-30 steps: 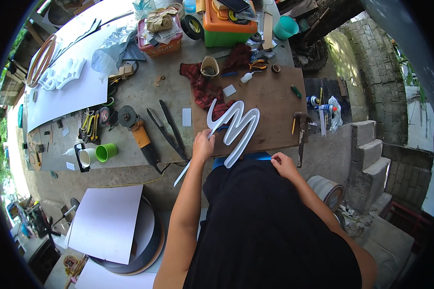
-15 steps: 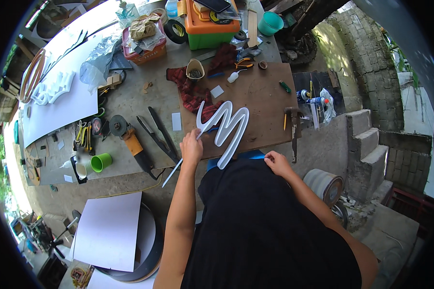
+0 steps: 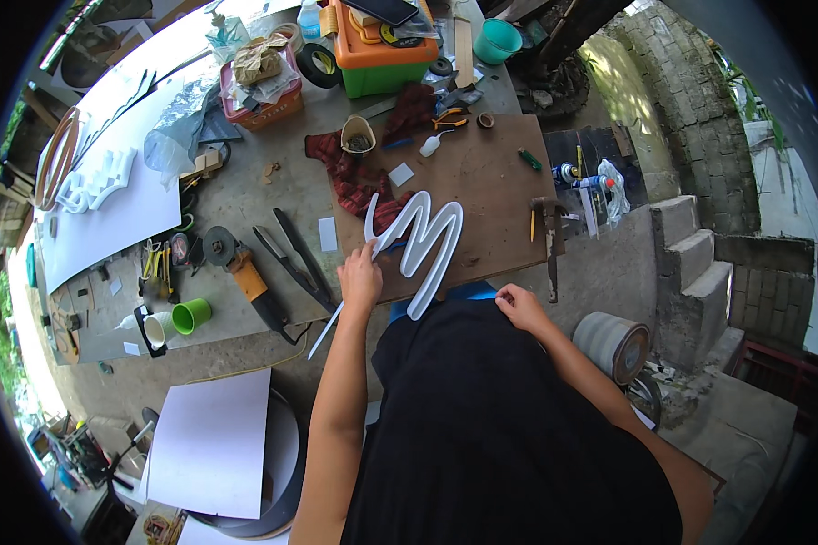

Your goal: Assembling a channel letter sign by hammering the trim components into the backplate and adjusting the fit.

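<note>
My left hand [image 3: 361,278] is closed around the tail of a white M-shaped letter piece [image 3: 437,255], a bent strip standing on edge. Its thin straight end passes under my hand and sticks out toward the table's near edge. The zigzag part lies over the brown board [image 3: 495,191], its lowest bend reaching past the board's front edge to my black shirt. Beside my lap, my right hand [image 3: 518,306] has its fingers curled together; whatever may be in them is hidden. Just beyond the letter lies a red-and-black checked cloth [image 3: 345,174], with a cup of dark bits [image 3: 358,139] on it.
Left of my hand lie long dark shears [image 3: 293,259] and an angle grinder [image 3: 243,272]. A hammer [image 3: 551,241] and pencil [image 3: 533,225] lie at the right. Small white squeeze bottle [image 3: 433,143] and pliers [image 3: 450,118] sit farther back, near an orange-green toolbox [image 3: 384,64]. White letters [image 3: 100,182] rest far left.
The view has shifted slightly, so the table's things sit a little farther left. My left hand keeps hold of the white letter piece, and my right hand stays by my lap.
</note>
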`<state>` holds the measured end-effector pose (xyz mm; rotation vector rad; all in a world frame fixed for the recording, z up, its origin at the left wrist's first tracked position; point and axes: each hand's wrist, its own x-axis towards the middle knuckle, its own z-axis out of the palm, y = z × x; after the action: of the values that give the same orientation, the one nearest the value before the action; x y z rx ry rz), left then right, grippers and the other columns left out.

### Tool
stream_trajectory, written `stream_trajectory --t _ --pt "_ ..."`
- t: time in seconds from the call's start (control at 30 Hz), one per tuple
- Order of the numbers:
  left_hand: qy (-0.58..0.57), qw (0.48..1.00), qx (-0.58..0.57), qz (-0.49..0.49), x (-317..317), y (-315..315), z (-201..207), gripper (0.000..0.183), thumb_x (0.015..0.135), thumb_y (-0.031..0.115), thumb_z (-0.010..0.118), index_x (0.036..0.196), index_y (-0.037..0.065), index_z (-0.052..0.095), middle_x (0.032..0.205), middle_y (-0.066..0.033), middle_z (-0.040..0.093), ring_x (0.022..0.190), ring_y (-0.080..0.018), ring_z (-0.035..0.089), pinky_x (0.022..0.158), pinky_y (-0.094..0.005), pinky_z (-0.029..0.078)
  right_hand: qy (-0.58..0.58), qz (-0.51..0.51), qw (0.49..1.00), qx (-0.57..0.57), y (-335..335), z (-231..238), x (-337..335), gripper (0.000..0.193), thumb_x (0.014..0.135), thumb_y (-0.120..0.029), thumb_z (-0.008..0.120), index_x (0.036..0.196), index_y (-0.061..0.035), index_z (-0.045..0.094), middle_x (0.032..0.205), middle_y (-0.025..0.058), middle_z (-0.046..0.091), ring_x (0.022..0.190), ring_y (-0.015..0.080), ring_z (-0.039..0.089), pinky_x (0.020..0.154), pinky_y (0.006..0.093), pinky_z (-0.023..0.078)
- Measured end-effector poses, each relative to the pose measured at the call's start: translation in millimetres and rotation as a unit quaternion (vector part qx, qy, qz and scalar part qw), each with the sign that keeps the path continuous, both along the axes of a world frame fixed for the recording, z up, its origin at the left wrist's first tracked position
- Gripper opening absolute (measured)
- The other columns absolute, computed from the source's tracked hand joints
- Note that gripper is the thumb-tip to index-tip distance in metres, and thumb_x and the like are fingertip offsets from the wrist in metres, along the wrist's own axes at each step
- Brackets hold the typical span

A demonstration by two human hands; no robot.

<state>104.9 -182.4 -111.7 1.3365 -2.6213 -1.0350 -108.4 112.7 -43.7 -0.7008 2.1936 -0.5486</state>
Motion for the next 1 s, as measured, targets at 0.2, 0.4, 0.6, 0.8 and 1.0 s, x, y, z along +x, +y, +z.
stream_trajectory --t 0.2,0.4,0.6,0.8,1.0 --pt "-0.003 1.000 0.021 0.004 9 -2 -2 0.053 0.088 0.012 0.066 0.139 0.019 0.057 0.117 -0.0116 0.067 0.111 -0.0339 0.064 0.093 -0.0511 0.045 0.010 0.001 1.000 -0.002 -7 0 5 0.022 0.091 -0.020 0.072 0.102 -0.0015 0.071 0.088 0.0149 0.073 0.078 0.0258 0.071 0.074 0.0384 0.056" --pt "-0.001 1.000 0.001 0.008 16 2 -2 0.051 0.089 0.017 0.070 0.138 0.016 0.057 0.117 -0.0115 0.067 0.113 -0.0352 0.063 0.096 -0.0518 0.044 0.007 0.006 1.000 -0.010 -9 0 7 0.022 0.091 -0.021 0.071 0.101 -0.0016 0.071 0.086 0.0147 0.073 0.079 0.0272 0.071 0.075 0.0397 0.056" --pt "0.027 0.999 0.024 0.025 25 3 4 0.051 0.089 0.017 0.070 0.138 0.015 0.057 0.120 -0.0121 0.068 0.115 -0.0343 0.062 0.097 -0.0510 0.044 0.003 0.012 1.000 -0.020 -8 -3 6 0.023 0.091 -0.022 0.071 0.102 -0.0016 0.071 0.087 0.0152 0.073 0.081 0.0290 0.071 0.077 0.0403 0.056" --pt "0.019 0.997 0.059 0.041 19 4 9 0.049 0.090 0.017 0.070 0.137 0.015 0.056 0.120 -0.0129 0.069 0.117 -0.0352 0.062 0.098 -0.0521 0.044 0.012 0.026 1.000 -0.013 -4 -5 0 0.024 0.093 -0.021 0.071 0.105 -0.0005 0.071 0.087 0.0134 0.072 0.078 0.0221 0.069 0.073 0.0360 0.055" --pt "0.038 0.995 0.075 0.059 23 3 3 0.042 0.090 0.016 0.070 0.131 0.013 0.062 0.118 -0.0147 0.069 0.114 -0.0379 0.063 0.097 -0.0523 0.045 0.000 0.021 1.000 -0.009 -3 -5 1 0.022 0.092 -0.021 0.071 0.104 -0.0019 0.071 0.087 0.0136 0.072 0.078 0.0237 0.069 0.074 0.0370 0.055"
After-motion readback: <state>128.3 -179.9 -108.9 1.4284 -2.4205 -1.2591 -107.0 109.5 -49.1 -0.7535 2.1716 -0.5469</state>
